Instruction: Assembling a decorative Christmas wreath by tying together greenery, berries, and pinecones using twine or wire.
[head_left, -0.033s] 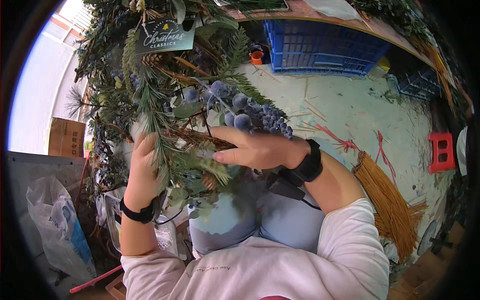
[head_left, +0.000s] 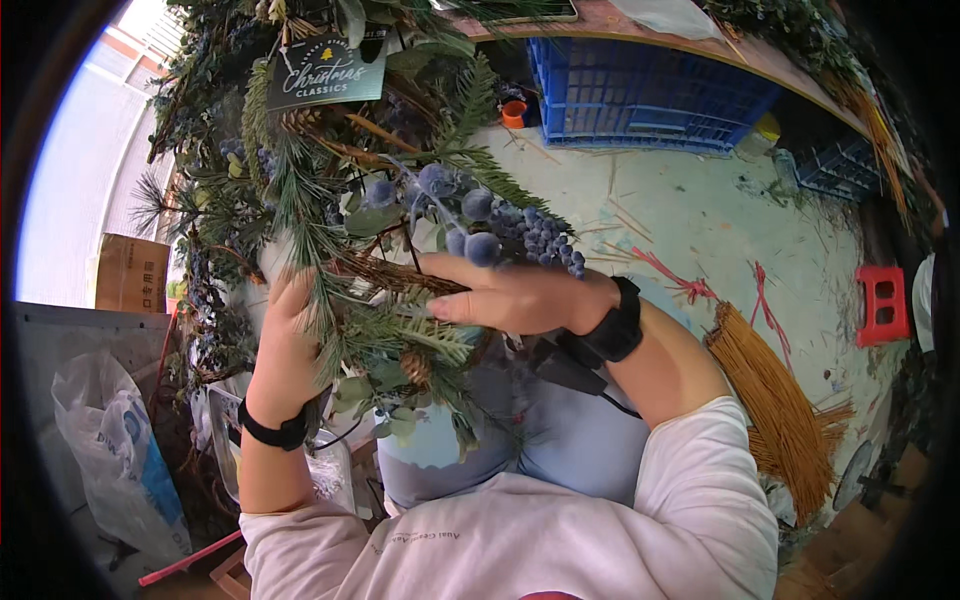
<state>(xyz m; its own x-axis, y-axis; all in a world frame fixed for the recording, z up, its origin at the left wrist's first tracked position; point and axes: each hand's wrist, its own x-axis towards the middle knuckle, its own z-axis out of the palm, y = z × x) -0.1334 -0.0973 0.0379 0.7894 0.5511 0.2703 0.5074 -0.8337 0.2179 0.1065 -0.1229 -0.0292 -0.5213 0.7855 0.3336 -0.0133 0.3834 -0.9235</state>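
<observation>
An artificial wreath [head_left: 385, 272] of bare twigs, pine sprigs and round leaves stands tilted over my lap. My right hand [head_left: 530, 298] holds its twig base from the right, thumb on the near side and fingers round the far side. My left hand [head_left: 285, 345] grips the wreath's left side; pine needles hide part of its fingers. Frosted blue berries [head_left: 480, 205] hang just above my right hand. Below the twigs, a small pine cone [head_left: 414, 367] sits among drooping sprigs and leaves. A dark green card tag [head_left: 325, 75] is attached near the top.
More greenery [head_left: 215, 300] is heaped at the left, by a clear plastic bag [head_left: 115, 450] and a cardboard box [head_left: 132, 273]. A bundle of brown sticks [head_left: 770, 400] lies on the floor at right, near a red stool [head_left: 882, 305]. Blue crates [head_left: 650, 95] stand under the table [head_left: 640, 22].
The lower sprig with the pine cone and leaves has dropped further over my lap. The tag and berries have shifted slightly left. Both hands keep almost the same place.
</observation>
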